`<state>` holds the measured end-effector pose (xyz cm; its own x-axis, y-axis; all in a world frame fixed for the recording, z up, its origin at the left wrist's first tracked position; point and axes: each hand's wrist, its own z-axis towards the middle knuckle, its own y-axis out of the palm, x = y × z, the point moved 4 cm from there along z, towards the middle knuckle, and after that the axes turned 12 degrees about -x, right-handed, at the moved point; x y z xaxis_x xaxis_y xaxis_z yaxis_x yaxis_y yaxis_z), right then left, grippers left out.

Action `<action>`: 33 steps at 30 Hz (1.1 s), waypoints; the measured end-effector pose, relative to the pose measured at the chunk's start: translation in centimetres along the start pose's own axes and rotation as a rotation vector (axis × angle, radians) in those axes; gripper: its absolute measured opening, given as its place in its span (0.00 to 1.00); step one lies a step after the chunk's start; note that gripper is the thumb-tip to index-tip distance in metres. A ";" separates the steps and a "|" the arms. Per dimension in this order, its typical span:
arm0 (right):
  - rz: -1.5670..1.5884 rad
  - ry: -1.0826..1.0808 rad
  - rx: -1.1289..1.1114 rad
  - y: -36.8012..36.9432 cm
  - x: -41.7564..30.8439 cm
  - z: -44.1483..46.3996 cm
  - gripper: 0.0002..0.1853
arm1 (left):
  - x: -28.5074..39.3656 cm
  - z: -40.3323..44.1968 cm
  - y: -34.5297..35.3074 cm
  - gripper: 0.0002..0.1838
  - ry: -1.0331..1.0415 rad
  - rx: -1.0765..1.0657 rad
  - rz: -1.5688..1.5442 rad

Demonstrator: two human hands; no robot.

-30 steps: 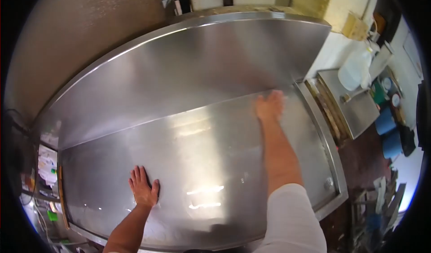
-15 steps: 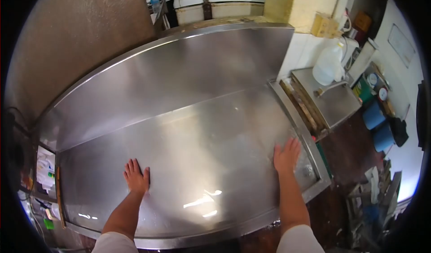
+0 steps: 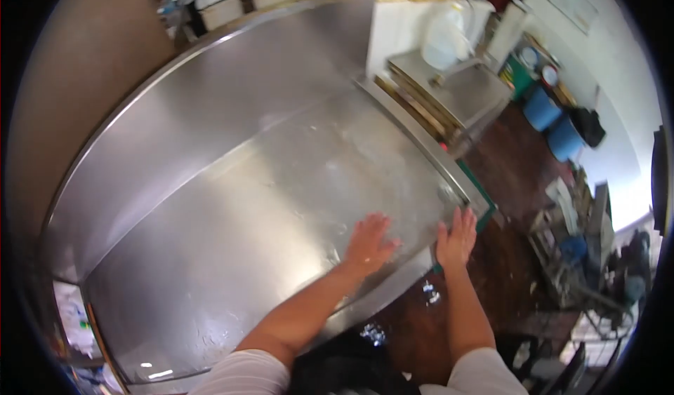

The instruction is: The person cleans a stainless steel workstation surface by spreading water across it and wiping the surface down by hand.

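A wide stainless steel table [image 3: 232, 226] with a raised metal back panel fills the left and middle of the view. Over its front right part, my left hand [image 3: 371, 244] is spread flat with nothing in it, on or just above the metal. My right hand [image 3: 456, 238] is at the near right corner by the raised rim, its fingers stretched out and empty. Whether its palm touches the rim I cannot tell. Small wet-looking marks show on the steel.
Beyond the right rim stands a metal box [image 3: 463, 90] bearing a cloudy plastic jug [image 3: 444, 41]. Blue containers [image 3: 565, 139] stand near the right wall. Cluttered metal equipment [image 3: 583, 255] is on the dark red floor [image 3: 502, 163], which has shiny spots near the table.
The view has swung right. My left hand has moved right across the steel, close to my right hand. My right hand has come from the back of the table to its near right corner.
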<state>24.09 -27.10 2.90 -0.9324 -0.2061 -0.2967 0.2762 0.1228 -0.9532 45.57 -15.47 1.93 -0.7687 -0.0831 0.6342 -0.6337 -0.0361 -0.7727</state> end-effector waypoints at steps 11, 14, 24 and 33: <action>0.156 -0.763 -0.415 9.0 -27.8 -10.7 0.44 | -24.7 -38.2 -16.2 0.35 -0.885 0.528 0.364; 0.073 -0.972 -0.510 13.0 -34.4 -14.7 0.40 | -27.9 -48.2 -16.1 0.39 -1.212 0.536 0.518; -0.038 -0.185 -0.358 5.9 -14.6 3.8 0.43 | -28.7 -32.4 -20.0 0.35 -1.079 0.489 0.473; -0.050 -0.127 -0.117 -0.6 -2.1 -2.7 0.40 | -4.3 3.1 -0.8 0.38 -0.019 0.075 0.269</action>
<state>25.24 -24.11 4.25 -0.9055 -0.3347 -0.2610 0.1943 0.2199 -0.9560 49.66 -18.22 -0.22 -0.9062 -0.1180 0.4060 -0.3983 -0.0842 -0.9134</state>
